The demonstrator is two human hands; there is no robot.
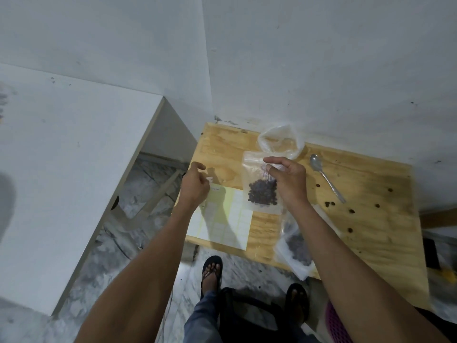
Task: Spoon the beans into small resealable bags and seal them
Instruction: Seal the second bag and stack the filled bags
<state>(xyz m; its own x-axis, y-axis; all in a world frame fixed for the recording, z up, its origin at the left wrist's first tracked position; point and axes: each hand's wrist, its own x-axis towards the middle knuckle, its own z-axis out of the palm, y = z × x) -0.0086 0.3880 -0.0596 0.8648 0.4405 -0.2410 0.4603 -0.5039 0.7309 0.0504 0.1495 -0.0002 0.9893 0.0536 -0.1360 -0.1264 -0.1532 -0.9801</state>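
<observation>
My right hand (286, 179) pinches the upper part of a small clear resealable bag (254, 169) and holds it upright over the wooden table (371, 219). Dark beans (262, 193) fill the bag's bottom. My left hand (194, 184) hovers at the table's left edge with the index finger out and the other fingers loosely curled. A small white scrap (210, 179) shows at its thumb tip; whether it is pinched is unclear. A metal spoon (326, 178) lies on the table right of the bag. A second bag with beans (296, 246) lies at the front edge under my right forearm.
A sheet of white labels (227, 219) lies below my left hand. A crumpled clear plastic bag (280, 138) stands by the wall. Loose beans (330, 204) dot the table's right half. A white desk (61, 169) is at left, and a pink stool (336, 323) is near my feet.
</observation>
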